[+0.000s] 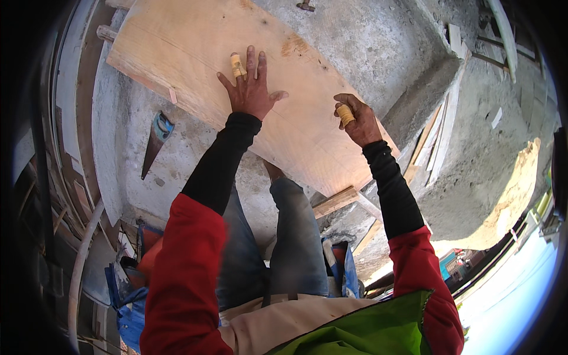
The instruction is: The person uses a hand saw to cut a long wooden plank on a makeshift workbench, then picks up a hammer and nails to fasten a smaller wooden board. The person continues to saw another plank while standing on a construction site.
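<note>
A large plywood board (195, 53) lies slantwise before me, its surface pale brown with dark marks near the far edge. Flat on it rests my left hand (251, 89), fingers spread, with yellow wrapping around one finger. My right hand (358, 121) is at the board's right part, fingers curled in; one of them also has yellow wrapping. Whatever those curled fingers may hold is hidden. On the concrete left of the board lies a handsaw (157, 139) with a blue and black handle. A hammer head (305, 6) shows at the top edge.
Wooden strips (435, 139) lean along a concrete ledge (429, 83) at the right. A short timber piece (335, 202) sits at the board's near right corner. Planks and a pole (83, 266) line the left side. Blue sheeting (130, 316) lies beside my legs.
</note>
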`<state>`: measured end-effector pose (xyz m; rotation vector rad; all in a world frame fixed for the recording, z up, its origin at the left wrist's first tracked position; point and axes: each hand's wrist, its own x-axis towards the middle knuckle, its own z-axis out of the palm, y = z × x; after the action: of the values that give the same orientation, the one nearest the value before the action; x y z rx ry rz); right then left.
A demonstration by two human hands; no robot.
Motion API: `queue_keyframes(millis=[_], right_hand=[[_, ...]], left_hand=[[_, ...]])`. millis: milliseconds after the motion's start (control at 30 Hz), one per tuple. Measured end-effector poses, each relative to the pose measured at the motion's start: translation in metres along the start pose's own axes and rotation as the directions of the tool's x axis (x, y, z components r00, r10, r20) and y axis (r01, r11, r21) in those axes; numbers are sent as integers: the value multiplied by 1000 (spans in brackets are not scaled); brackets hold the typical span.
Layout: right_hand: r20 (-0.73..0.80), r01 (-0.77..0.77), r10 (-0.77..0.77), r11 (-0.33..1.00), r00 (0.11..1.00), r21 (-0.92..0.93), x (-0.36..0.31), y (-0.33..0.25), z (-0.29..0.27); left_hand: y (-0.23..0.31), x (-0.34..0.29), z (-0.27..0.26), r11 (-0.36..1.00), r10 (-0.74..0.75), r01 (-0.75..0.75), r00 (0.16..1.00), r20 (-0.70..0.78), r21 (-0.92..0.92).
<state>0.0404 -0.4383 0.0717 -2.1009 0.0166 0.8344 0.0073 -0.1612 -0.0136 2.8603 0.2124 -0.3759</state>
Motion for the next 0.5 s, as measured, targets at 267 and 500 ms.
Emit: queue_keyframes(millis=[267,500], right_hand=[[-243,-45,44,999,969,3,213,9,-4],[-185,-186,72,665,980,-723,426,95,50]], left_hand=[[-98,207,-8,987,159,-132,888,-431,92],[-104,215,-12,979,199,-200,930,-308,29]])
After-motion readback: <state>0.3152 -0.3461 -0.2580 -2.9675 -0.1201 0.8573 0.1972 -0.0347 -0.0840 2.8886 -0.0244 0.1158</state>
